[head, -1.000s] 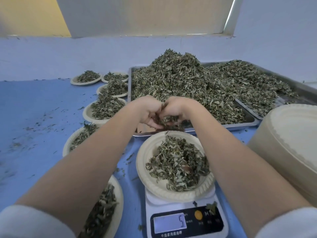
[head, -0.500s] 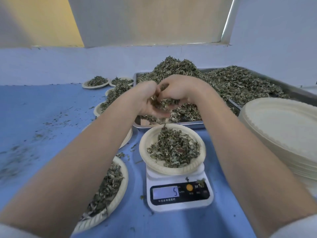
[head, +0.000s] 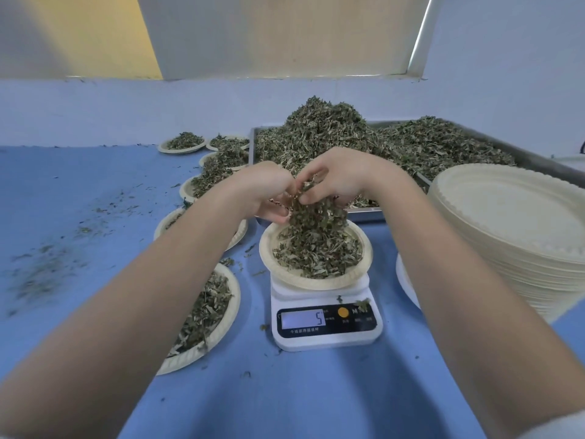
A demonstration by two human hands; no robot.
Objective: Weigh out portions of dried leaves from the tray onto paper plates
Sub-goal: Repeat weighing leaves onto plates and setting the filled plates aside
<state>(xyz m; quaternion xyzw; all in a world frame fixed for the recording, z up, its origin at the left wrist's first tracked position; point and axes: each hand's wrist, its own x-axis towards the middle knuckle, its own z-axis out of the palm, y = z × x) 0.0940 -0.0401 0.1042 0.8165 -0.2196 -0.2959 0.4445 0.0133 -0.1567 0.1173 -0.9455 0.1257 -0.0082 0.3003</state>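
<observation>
Compared with a second ago, both hands are raised from the near edge of the tray [head: 364,213] to a position above the paper plate on the scale [head: 326,324], centre of the frame. The left hand [head: 266,191] and right hand [head: 335,175], previously cupped tightly together around a clump, now part slightly at the fingers. A column of dried leaves [head: 316,217] now runs from between them down to the paper plate [head: 316,280]; half a second ago only a few fragments hung there. The heap on that plate stands visibly higher (the display reading is not legible enough to compare). The camera view has pulled back and tilted upward.
</observation>
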